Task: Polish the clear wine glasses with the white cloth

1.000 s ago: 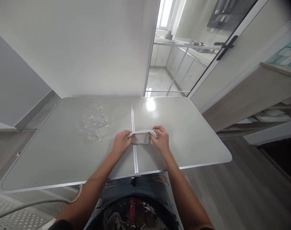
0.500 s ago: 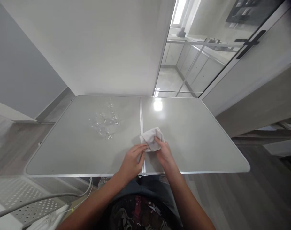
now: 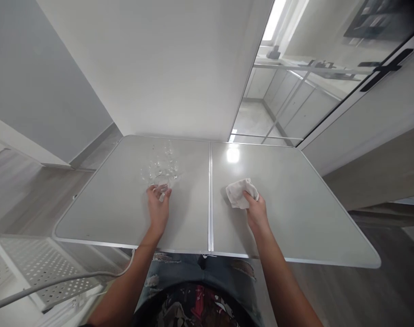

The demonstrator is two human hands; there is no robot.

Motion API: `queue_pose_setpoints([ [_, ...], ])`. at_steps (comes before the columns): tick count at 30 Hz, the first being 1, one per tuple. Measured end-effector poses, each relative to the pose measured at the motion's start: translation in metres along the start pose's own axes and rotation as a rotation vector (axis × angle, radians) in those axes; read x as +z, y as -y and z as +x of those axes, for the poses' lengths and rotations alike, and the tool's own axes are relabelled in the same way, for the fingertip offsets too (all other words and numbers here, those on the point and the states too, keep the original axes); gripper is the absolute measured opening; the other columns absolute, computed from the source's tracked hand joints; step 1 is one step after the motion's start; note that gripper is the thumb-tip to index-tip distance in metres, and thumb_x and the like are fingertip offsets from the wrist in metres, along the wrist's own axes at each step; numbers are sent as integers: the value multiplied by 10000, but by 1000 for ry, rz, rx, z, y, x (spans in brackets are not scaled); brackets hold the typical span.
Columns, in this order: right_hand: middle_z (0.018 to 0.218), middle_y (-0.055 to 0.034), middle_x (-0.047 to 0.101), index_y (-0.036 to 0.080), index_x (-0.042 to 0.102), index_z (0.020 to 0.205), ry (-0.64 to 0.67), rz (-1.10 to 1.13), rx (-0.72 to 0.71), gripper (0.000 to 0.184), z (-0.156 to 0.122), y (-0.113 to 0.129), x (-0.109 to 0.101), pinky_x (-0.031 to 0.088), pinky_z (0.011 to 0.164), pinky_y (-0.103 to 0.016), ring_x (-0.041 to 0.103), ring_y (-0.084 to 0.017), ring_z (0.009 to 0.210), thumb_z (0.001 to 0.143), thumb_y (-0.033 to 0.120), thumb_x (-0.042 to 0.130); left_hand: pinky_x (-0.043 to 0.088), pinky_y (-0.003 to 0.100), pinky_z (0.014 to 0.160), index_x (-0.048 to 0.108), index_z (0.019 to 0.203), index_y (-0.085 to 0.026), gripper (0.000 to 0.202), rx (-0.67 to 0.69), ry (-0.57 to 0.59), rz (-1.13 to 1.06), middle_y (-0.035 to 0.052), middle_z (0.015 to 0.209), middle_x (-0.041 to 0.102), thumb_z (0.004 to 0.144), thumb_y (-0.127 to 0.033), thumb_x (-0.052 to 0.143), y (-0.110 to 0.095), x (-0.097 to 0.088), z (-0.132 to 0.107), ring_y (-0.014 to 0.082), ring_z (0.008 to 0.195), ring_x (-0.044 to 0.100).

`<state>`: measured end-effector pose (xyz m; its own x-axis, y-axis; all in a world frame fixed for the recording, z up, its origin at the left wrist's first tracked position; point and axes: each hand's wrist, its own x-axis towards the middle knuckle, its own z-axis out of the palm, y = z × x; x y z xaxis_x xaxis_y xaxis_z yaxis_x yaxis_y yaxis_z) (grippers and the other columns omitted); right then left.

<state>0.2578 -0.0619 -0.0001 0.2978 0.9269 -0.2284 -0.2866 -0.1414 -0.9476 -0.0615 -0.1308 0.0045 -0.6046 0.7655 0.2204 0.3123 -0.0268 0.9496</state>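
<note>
On the left half of the table, my left hand (image 3: 158,206) has its thumb and fingers on either side of a clear drinking glass (image 3: 162,180) with a round rim. Just beyond it stand several more clear glasses (image 3: 167,159), whose exact shapes are hard to make out against the grey surface. My right hand (image 3: 256,210) grips a folded white cloth (image 3: 240,192) above the right half of the table. The thumb lies on top of the cloth, and the other fingers are mostly hidden beneath it.
The grey folding table (image 3: 295,218) has a metal rim and a centre seam (image 3: 211,195). A white wall (image 3: 152,68) rises behind it, with a glass door (image 3: 278,100) at the back right. A perforated white rack (image 3: 53,268) and a grey cable (image 3: 80,274) are at the lower left.
My hands have moved apart. The left has let go of the cloth and reached left to a glass, while the right has carried the cloth to the right. The view has shifted slightly.
</note>
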Motion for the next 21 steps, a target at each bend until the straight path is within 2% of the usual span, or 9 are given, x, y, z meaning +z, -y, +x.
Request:
queue_pose_setpoints([
  [2,915,-22,725,166,706,1054,35,-15,-69,426,6,5,17,503,745,-298,639,-185,808,681,351,797,490,342,947,445,1288,-237,493,49,82,-24,83,1119,665,903,-460,655,-18,15,5,190,1036,654],
  [4,860,12,686,180,690,997,80,-41,-193,349,14,12,35,471,753,-269,591,-157,780,714,371,764,490,308,862,519,1258,-259,485,132,243,50,49,1020,698,866,-480,701,-32,36,13,181,890,661],
  [6,778,48,614,196,659,906,143,-104,-330,254,24,20,53,434,731,-241,527,-133,727,743,377,734,463,284,772,610,1179,-277,479,223,410,176,23,898,711,791,-503,777,-38,63,25,180,762,643],
  [9,733,56,556,207,628,837,300,-263,-473,192,41,28,69,399,712,-236,486,-135,709,771,374,697,390,261,674,706,1084,-271,497,308,463,289,30,763,688,695,-548,844,-27,105,45,207,720,642],
  [12,790,37,598,212,647,882,435,-352,-491,214,53,27,72,399,744,-253,510,-152,751,768,385,699,351,247,641,742,1051,-256,525,368,476,261,50,734,682,664,-595,848,-4,131,59,214,726,653],
  [15,805,42,604,227,649,1036,481,-352,-406,342,56,19,66,409,753,-260,508,-150,739,785,453,704,355,243,637,747,1052,-256,535,422,497,249,65,728,697,688,-643,808,14,138,62,205,716,651],
  [18,841,34,622,241,621,1217,597,-353,-328,477,52,14,63,444,803,-272,542,-154,780,841,532,656,374,248,650,746,1057,-265,547,467,598,252,74,729,709,678,-656,807,19,135,60,207,715,653],
  [21,1059,-4,677,288,598,1347,670,-278,-276,573,47,13,65,471,938,-318,608,-179,966,851,570,650,383,255,666,751,1072,-280,548,484,684,226,78,757,721,651,-618,844,17,133,58,215,732,658],
])
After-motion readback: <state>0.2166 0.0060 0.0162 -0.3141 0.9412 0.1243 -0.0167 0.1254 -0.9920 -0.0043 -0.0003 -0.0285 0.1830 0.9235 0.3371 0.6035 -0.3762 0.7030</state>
